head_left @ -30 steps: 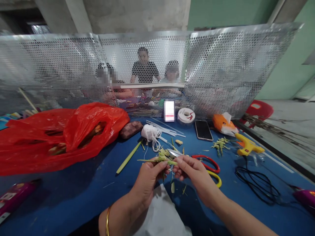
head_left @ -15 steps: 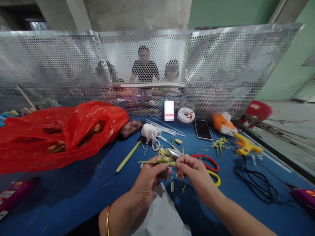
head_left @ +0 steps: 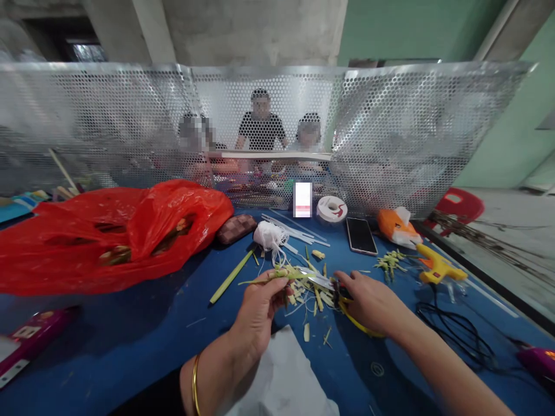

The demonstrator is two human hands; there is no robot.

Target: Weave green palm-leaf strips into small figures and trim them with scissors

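Observation:
My left hand (head_left: pixel 260 309) is closed, pinching a small bundle of green leaf strips (head_left: pixel 284 273) between thumb and fingers. A thin strip sticks out of the bundle to the left. My right hand (head_left: pixel 373 301) has its fingers around the handles of the scissors (head_left: pixel 321 280), whose yellow loop shows below the palm. The blades point left, close to the bundle; whether they touch it I cannot tell. Under and around both hands lie pale green clippings (head_left: pixel 318 300). A long green stalk (head_left: pixel 233 278) rests left of my left hand.
At the left spreads a red plastic bag (head_left: pixel 125 231) beside a checked pouch (head_left: pixel 236 229). White string (head_left: pixel 269 236), a ribbon roll (head_left: pixel 332 209), a phone (head_left: pixel 361 236), a tissue pack (head_left: pixel 398 227) and a yellow glue gun (head_left: pixel 440 267) lie beyond. A perforated metal screen (head_left: pixel 403 127) stands behind, people past it.
My right hand has let go of the leaf strips and moved right onto the scissors. My left hand still holds the bundle. The view has shifted slightly.

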